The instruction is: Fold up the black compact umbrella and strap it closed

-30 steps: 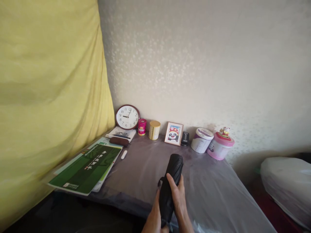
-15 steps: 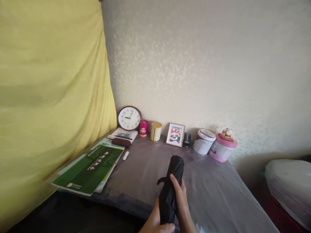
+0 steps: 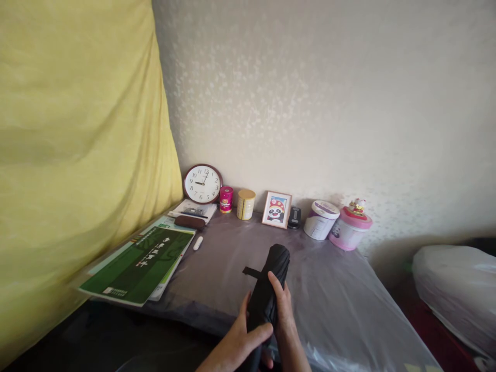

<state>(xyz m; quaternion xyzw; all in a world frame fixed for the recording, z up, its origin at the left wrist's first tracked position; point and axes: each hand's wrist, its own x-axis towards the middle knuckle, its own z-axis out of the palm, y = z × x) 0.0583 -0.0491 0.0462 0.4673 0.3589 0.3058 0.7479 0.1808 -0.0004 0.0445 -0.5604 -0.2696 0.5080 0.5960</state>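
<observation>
1. Umbrella [image 3: 270, 284]: folded, black, held at the near side of the table [image 3: 333, 294]; far end tilted up and away from the wearer; contact with the tabletop cannot be told
2. Strap [image 3: 252, 272]: loose, sticking out to the left of the umbrella
3. Left hand [image 3: 241, 337]: closed around the lower part, thumb laid across the top; some fingers are hidden
4. Right hand [image 3: 284, 306]: gripping the right side higher up, thumb along the upper face; its underside hold cannot be seen
5. Likely fault, loosened cloth: with the strap unfastened, easing either grip could let the folds spread
6. Likely fault, caught strap: a turn of the umbrella could trap the free end under the right hand or between folds
7. Likely fault, knocked items: if the umbrella sprang open, it could strike the frame [image 3: 276, 209] or the white tub [image 3: 321, 220], both well apart from it at present
8. Left of the umbrella: books [image 3: 135, 266], their near corner past the table edge, a poor place to bump; a white stick [image 3: 198, 243] lies just beside them
9. Along the wall [image 3: 310, 103]: clock [image 3: 203, 184], pink tin [image 3: 226, 200], yellow-lidded tin [image 3: 246, 205] and pink tub [image 3: 351, 231]
</observation>
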